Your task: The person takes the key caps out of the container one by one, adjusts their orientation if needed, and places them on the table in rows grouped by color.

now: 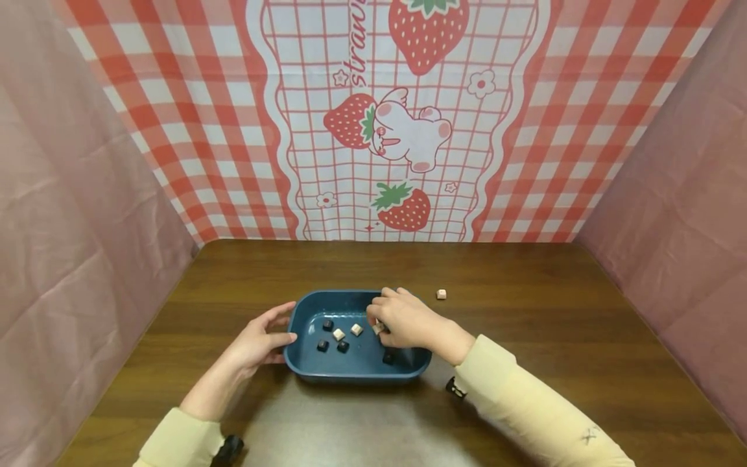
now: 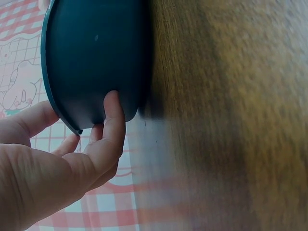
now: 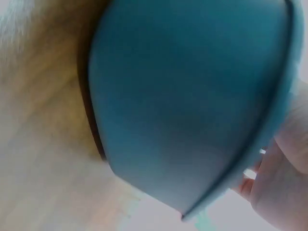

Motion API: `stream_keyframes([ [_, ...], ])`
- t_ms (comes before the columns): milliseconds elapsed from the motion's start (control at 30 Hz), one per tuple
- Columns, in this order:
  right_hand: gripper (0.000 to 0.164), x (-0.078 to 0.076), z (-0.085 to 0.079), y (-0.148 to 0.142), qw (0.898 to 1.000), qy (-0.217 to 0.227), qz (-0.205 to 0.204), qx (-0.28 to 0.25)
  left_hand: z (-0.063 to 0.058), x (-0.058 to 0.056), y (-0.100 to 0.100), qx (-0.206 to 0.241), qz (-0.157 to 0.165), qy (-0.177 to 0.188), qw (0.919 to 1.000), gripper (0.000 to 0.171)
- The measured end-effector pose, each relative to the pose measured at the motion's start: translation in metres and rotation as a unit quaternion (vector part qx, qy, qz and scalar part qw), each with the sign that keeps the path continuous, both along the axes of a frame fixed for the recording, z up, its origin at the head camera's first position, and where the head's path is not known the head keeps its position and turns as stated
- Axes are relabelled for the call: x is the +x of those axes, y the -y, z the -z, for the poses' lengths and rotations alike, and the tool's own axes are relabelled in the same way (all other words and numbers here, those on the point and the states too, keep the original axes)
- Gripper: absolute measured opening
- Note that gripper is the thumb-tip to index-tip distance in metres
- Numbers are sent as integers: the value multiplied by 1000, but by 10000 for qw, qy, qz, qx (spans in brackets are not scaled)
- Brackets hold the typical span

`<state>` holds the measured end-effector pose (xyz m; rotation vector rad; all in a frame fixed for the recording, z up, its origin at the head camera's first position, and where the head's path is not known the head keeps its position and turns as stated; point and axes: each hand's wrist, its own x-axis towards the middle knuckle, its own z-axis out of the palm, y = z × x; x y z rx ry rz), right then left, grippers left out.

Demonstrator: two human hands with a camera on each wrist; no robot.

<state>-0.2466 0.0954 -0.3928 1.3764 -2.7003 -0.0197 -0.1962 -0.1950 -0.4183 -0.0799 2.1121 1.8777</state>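
Observation:
A blue rectangular plastic basin (image 1: pixel 358 375) with rounded corners stands on the table. Inside it lie several small keycaps, some black, like one black keycap (image 1: pixel 323 346), others white, like one white keycap (image 1: pixel 356 329). My left hand (image 1: pixel 257 340) grips the basin's left end, thumb at the rim and fingers against the outer wall in the left wrist view. Over the right part of the basin, my right hand (image 1: pixel 408 321) pinches a white keycap (image 1: pixel 379 327), partly hidden by the fingers. In the right wrist view the basin wall (image 3: pixel 187 106) covers most of that hand's work.
One more white keycap (image 1: pixel 441 294) lies on the brown wooden table (image 1: pixel 525 311), behind and right of the basin. A red-and-white checked strawberry cloth (image 1: pixel 373 162) hangs at the back. Pink cloths hang on both sides.

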Motion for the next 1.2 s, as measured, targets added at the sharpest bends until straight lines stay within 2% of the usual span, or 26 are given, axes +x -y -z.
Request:
stream_keyframes([
  [267, 14, -1, -19, -17, 9997, -17, 15, -241, 1, 0, -1, -22, -26, 22, 10000, 61],
  [667, 16, -9, -36, -51, 9980, -353, 343, -399, -1, 0, -1, -86, -11, 58, 9999, 61],
  [900, 16, -17, -39, -76, 9949, -475, 612, -642, -3, 2, -3, -83, 11, 43, 10000, 61],
  [1200, 19, -27, -32, -105, 9907, -539, 1026, -707, -2, 1, -4, -66, -67, 82, 9999, 61],
])
